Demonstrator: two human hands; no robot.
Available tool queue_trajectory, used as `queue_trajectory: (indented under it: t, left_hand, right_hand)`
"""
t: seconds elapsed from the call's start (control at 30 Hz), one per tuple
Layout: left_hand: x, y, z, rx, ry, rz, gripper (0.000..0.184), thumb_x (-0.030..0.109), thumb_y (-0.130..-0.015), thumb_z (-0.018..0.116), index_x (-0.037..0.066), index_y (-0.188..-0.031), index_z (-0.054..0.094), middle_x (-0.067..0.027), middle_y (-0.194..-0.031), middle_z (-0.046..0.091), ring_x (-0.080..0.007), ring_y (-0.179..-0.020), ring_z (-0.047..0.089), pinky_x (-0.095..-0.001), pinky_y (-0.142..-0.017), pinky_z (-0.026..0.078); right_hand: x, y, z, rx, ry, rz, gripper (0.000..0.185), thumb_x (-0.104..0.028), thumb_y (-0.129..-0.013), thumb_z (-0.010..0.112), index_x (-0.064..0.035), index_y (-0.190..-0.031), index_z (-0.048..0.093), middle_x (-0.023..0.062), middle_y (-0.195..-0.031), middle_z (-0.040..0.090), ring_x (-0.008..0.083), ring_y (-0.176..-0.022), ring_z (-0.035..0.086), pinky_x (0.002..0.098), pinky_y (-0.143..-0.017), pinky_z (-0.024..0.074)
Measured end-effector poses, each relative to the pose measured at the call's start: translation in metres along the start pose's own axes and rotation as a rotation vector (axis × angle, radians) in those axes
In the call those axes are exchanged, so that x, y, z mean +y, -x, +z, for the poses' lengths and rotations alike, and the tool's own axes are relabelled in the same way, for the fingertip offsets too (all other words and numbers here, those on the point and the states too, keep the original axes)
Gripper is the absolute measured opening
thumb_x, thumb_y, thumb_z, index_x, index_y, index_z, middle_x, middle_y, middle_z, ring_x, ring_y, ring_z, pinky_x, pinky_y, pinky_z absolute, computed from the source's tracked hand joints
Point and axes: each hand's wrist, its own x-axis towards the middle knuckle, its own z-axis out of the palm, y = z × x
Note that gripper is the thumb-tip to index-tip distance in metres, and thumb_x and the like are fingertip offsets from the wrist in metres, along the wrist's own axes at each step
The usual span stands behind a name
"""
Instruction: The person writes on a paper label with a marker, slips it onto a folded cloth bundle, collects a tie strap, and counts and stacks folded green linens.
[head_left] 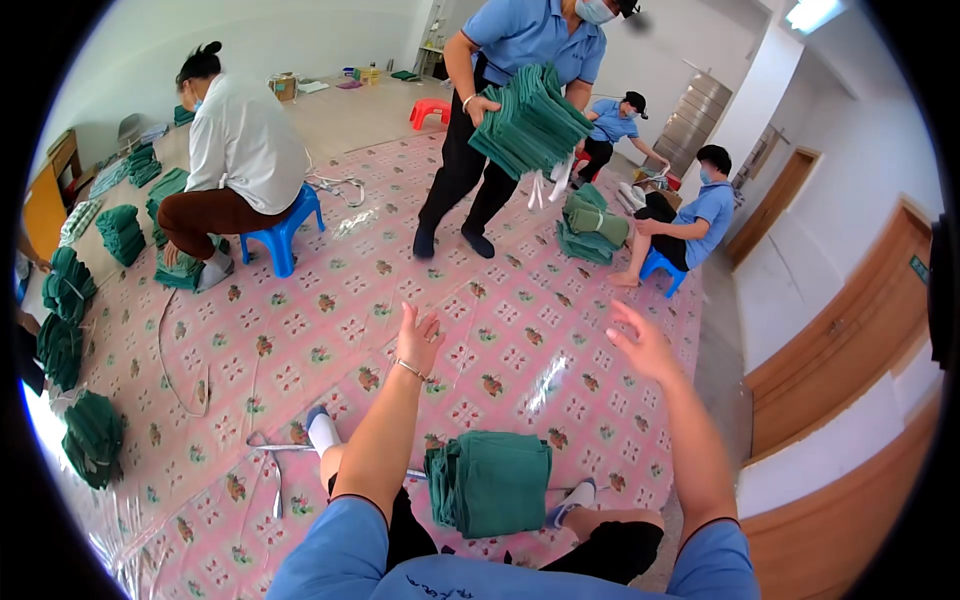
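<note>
My left hand [420,338] is raised in front of me, fingers apart and holding nothing; a bracelet circles that wrist. Across from it, my right hand [640,342] is also up and empty, its thumb and fingers spread. Between my legs on the floor lies a stack of folded green cloth [500,485], with a pale strap [415,473] running out from beneath its left side. Neither hand touches the stack. Ahead of my hands, a standing person in a blue shirt holds another thick bundle of green cloths [530,120] with white ties hanging below it.
A pink patterned floor sheet [330,380] spreads around me. On the left, a person sits on a blue stool [285,235] by several green bundles [92,438]. People sit at the back right near a rolled green bundle [597,220]. A red stool [430,112] stands behind; wooden doors [840,330] line the right.
</note>
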Motion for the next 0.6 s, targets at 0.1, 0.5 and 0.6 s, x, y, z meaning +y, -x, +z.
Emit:
queue_trajectory:
  t: [0.1,0.5,0.6]
  left_hand:
    - [-0.007,-0.019,-0.002,-0.046,0.048,0.013,0.092,0.067,-0.088,0.046,0.012,-0.151,0.008,-0.0210,-0.150,0.026,-0.0341,-0.141,0.020,-0.0494,-0.112,0.021]
    - [-0.052,-0.017,0.051,-0.301,0.266,-0.063,0.072,0.058,-0.092,0.045,0.012,-0.146,0.029,-0.0125,-0.148,0.034,-0.0303,-0.139,0.027,-0.0492,-0.112,0.023]
    - [-0.056,-0.020,0.057,-0.449,0.392,-0.061,0.057,0.051,-0.097,0.041,0.011,-0.137,0.043,-0.0085,-0.141,0.046,-0.0261,-0.129,0.042,-0.0449,-0.108,0.032]
  right_hand:
    - [-0.007,-0.025,-0.014,0.079,-0.039,-0.064,0.054,-0.025,-0.090,0.063,-0.0107,-0.139,0.045,0.0097,-0.127,0.058,0.0213,-0.115,0.055,0.0345,-0.096,0.0424]
    - [-0.024,-0.096,-0.085,0.335,-0.264,-0.166,0.044,-0.034,-0.101,0.045,-0.0147,-0.140,0.045,-0.0003,-0.127,0.055,0.0062,-0.087,0.044,0.0201,-0.073,0.0342]
    - [-0.030,-0.106,-0.081,0.273,-0.294,-0.123,0.044,-0.035,-0.101,0.043,-0.0128,-0.139,0.046,-0.0008,-0.127,0.055,0.0063,-0.097,0.047,0.0221,-0.083,0.0380]
